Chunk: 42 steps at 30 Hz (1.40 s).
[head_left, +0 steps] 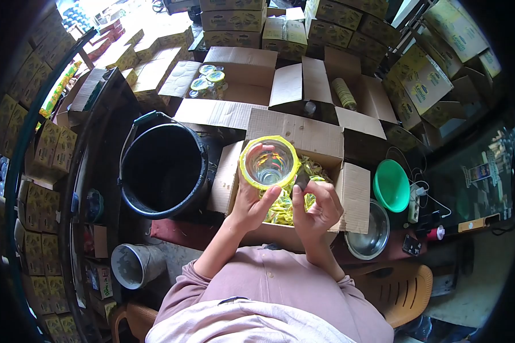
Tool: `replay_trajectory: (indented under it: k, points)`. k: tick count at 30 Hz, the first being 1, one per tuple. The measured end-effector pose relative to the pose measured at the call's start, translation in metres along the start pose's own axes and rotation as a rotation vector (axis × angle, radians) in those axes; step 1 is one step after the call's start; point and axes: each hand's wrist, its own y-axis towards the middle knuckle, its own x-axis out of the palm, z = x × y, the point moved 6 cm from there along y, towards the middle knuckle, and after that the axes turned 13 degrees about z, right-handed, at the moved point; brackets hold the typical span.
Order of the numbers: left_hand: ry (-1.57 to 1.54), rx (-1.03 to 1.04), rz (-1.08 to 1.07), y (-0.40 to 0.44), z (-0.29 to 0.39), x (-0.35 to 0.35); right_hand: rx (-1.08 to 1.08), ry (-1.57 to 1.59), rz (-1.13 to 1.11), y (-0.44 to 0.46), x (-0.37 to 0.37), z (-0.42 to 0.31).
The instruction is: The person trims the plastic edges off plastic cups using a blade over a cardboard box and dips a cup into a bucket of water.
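A clear plastic cup with a yellow rim (269, 162) is in my left hand (250, 207), its open mouth facing up toward the camera. Fingers of that hand show through the cup's wall. Just right of the cup, my right hand (317, 211) pinches a small dark object (302, 180) between thumb and fingers; I cannot make out what it is. Below both hands stands an open cardboard box (294, 132), with many crumpled yellow-green wrappers (281, 212) inside.
A large black bucket (163, 168) stands to the left. Ahead are open cartons, one with several lidded cups (210, 80), another with stacked yellow lids (344, 94). Right are a green bowl (391, 186), a clear bowl (377, 234) and cables. A grey bucket (133, 266) is lower left.
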Motion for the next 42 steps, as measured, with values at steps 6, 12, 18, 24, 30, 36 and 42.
replay_trajectory:
  k: [6, 12, 18, 24, 30, 36, 42]
  points:
    - [0.028, -0.017, 0.046, 0.0, 0.006, 0.004, -0.106, -0.003, 0.017, 0.001, 0.003, -0.007]
    - [0.192, 0.119, -0.014, -0.006, 0.008, 0.004, -0.077, -0.011, 0.0, 0.003, 0.001, -0.007]
    - [0.524, 0.229, -0.092, -0.007, 0.014, 0.007, -0.057, -0.039, 0.014, 0.001, -0.003, -0.006]
    - [-0.029, 0.012, -0.022, -0.007, 0.013, 0.011, -0.088, -0.058, 0.007, 0.001, 0.0, -0.01]
    - [0.131, 0.031, 0.01, -0.011, 0.001, 0.007, -0.083, -0.077, 0.021, 0.0, 0.002, -0.006]
    - [0.326, 0.133, 0.028, -0.014, 0.009, 0.011, -0.104, -0.111, 0.032, 0.0, 0.001, -0.003]
    - [0.326, 0.137, 0.031, -0.013, 0.007, 0.011, -0.119, -0.111, 0.04, 0.0, 0.0, -0.003]
